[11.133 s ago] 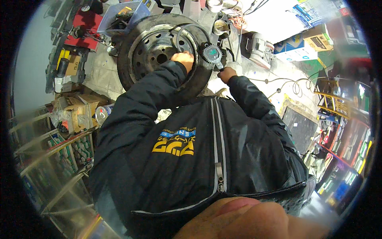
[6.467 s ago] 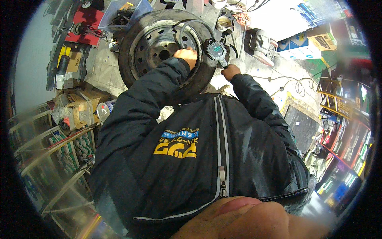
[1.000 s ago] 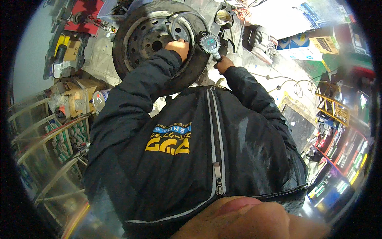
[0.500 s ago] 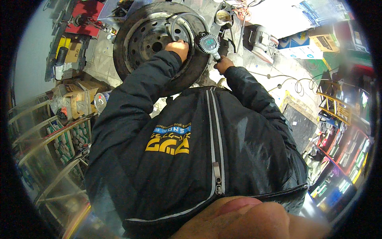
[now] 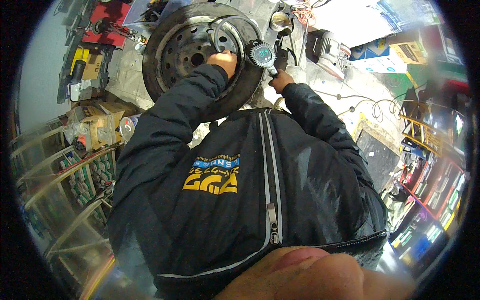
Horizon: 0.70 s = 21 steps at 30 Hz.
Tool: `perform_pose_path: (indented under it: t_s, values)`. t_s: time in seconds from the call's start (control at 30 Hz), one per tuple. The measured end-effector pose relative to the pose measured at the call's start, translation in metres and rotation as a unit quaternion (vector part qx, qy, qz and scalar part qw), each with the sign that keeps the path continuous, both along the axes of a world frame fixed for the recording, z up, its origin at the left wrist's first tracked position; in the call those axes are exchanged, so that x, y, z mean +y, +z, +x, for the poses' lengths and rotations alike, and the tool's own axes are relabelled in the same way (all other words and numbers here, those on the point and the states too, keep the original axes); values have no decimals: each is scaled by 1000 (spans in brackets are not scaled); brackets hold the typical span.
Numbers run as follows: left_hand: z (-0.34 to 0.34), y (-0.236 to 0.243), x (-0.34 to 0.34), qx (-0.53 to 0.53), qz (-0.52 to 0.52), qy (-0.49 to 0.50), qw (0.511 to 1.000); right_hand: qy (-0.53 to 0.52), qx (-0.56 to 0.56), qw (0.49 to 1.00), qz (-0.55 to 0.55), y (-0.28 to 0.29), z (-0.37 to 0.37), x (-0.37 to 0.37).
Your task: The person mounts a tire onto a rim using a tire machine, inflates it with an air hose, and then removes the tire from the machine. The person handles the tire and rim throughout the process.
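Note:
A car wheel (image 5: 181, 46), a dark steel rim with its tire, lies flat on the floor in front of me. My left hand (image 5: 224, 62) is closed over the rim, on its near right side, at the end of a grey hose (image 5: 240, 18); the hose end itself is hidden under the fingers. From there the hose arches up and round to a digital tire pressure gauge (image 5: 262, 53) with a lit round display and a toothed dark guard. My right hand (image 5: 281, 81) grips the gauge by its handle, just right of the tire.
Beyond the gauge stands an open can (image 5: 280, 22). An electric motor (image 5: 326, 49) sits further right, near cardboard boxes (image 5: 408, 49). A black cable (image 5: 374, 102) snakes over the floor. Shelving (image 5: 65, 172) with small boxes lines my left; a red tray (image 5: 107, 22) is at far left.
Both hands, the hose and the wheel stay in place. Only the reading on the gauge's display looks different.

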State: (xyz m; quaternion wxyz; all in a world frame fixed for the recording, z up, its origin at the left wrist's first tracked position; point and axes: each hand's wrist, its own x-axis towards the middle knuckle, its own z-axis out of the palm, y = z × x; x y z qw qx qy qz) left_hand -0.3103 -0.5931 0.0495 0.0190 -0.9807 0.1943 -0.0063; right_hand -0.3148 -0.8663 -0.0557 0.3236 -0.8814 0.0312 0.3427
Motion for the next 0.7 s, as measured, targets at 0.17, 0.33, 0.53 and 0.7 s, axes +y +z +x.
perform_pose_path:
  t_s: [0.17, 0.33, 0.53, 0.7]
  values:
    - [0, -3, -1, -6, -4, 9, 1000, 5, -15, 1000, -3, -2, 1, 0]
    - [4, 9, 3, 35, 27, -30, 999, 23, -30, 999, -10, 7, 0, -5]
    - [1, 62, 24, 47, -37, 56, 997, 22, -78, 996, 24, 20, -9, -27]
    - [-20, 66, 30, 71, 10, 52, 996, 16, -112, 992, 54, 26, -16, -37]
